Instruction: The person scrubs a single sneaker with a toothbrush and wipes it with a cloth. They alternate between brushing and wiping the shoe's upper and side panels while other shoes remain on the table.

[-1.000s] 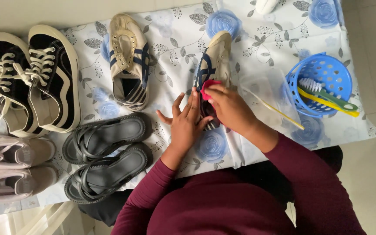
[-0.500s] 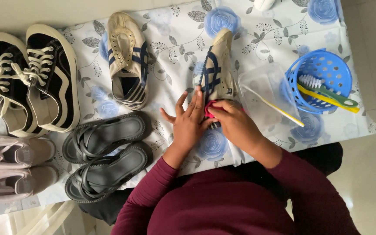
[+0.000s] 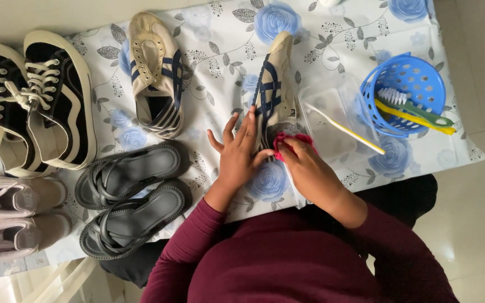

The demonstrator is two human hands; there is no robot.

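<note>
Black sneakers [image 3: 35,101] at cloth's [image 3: 214,50] left edge; sandals [image 3: 130,196] near front edge. Left hand [image 3: 239,154], fingers spread, steadies cream shoe [image 3: 275,92] at cloth's middle. Right hand [image 3: 304,163] presses pink rag [image 3: 288,140] on its heel, fingers curled. Blue basket [image 3: 408,92] at right edge.

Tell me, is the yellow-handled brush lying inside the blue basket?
No, the yellow-handled brush lies across the clear plastic box, beside the blue basket, which holds other brushes.

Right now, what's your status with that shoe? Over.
Left hand steadies the cream sneaker with navy stripes. Right hand presses a pink cloth at its heel. Nothing in the way.
</note>
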